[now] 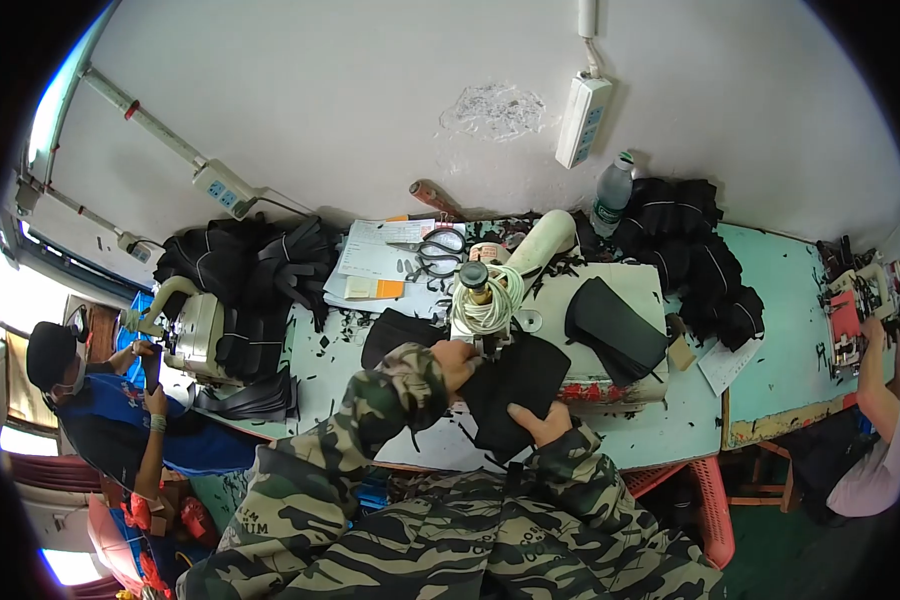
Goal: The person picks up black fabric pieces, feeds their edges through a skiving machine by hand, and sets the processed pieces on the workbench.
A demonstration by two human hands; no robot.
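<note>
Upper centre-right: white socket strip (583,121) on pale wall (360,90); below it, capped clear bottle (612,193). Above centre, slightly left: black-handled scissors (422,246) on papers (370,246). Upper left: second socket strip (222,188). Lower right: red plastic chair (714,510), partly hidden.

Wall: I'm facing a pale wall (370,100) that is running behind the table, its scuffed patch (495,111) showing near the middle.
Wiring: a conduit (135,110) is slanting down to a socket box (223,188); a power strip (583,120) is hanging farther right.
Table: its pale green top (770,270) is stretching along the wall.
Seating: a red plastic chair (712,510) is standing near some wooden legs (789,488).
Floor: dark green flooring (770,560) is showing below.
Windows: bright panes (15,285) are glaring white on the left.
</note>
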